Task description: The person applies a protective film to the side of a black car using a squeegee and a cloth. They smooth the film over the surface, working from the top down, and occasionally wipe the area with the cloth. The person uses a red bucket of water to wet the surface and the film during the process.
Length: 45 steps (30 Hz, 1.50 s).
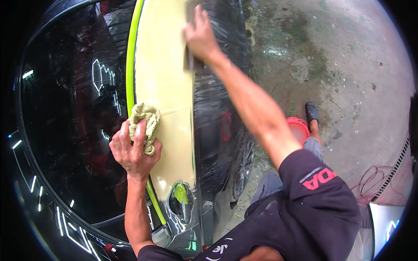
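Resting in the head view on the left edge of a cream panel [167, 95], a crumpled yellow-green cloth [147, 122] is pinched between the thumb and fingers of the left hand [136, 150]. Farther up, a long dark block [191, 64] is clasped across its width by the right hand [201, 38], the thumb being set near its left edge; both are slightly blurred. The panel's right edge is overlapped by the block, and the two hands are held well apart. The panel is bordered on its left by a bright green strip [132, 56] and on its right by a dark, glossy surface [213, 98]. To the right, a red bucket [298, 129] is seen on the concrete floor [357, 78], partly hidden by the right arm, with a dark shoe [311, 111] just beside it.
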{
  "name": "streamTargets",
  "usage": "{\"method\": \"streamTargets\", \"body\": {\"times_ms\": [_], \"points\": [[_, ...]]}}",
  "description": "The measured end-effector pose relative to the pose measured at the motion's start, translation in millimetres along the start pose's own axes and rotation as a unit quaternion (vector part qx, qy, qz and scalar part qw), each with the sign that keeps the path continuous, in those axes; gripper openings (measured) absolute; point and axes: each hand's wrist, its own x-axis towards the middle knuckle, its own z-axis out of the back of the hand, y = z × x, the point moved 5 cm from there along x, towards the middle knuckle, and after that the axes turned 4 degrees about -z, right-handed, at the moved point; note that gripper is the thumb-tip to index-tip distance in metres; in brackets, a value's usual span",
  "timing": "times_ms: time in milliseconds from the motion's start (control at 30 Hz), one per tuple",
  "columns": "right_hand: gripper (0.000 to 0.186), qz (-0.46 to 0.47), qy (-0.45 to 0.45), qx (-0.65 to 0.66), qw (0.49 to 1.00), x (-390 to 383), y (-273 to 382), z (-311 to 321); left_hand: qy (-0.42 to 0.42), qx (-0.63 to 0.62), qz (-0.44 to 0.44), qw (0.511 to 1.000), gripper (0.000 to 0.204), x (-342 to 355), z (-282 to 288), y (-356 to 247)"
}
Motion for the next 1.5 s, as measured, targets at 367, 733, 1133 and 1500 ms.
{"method": "streamTargets", "body": {"times_ms": [367,733,1133,1500], "points": [[0.080,0.017,0.007,0.059,0.998,-17.4,13.0,-0.6,-0.011,0.010,-0.008,1.000,0.059,-4.3,3.4,-1.0],[0.081,-0.112,-0.093,0.117,0.982,-17.5,11.1,-2.9,-0.003,0.002,-0.009,1.000,0.059,-2.7,3.0,-0.9],[0.079,-0.170,-0.115,0.108,0.973,7.7,15.3,-6.5,-0.019,0.010,-0.011,1.000,0.060,-5.2,-0.1,-1.5],[0.078,-0.190,-0.075,0.088,0.975,39.7,32.4,-5.4,-0.023,0.013,-0.012,1.000,0.060,-1.9,4.0,0.3]]}}
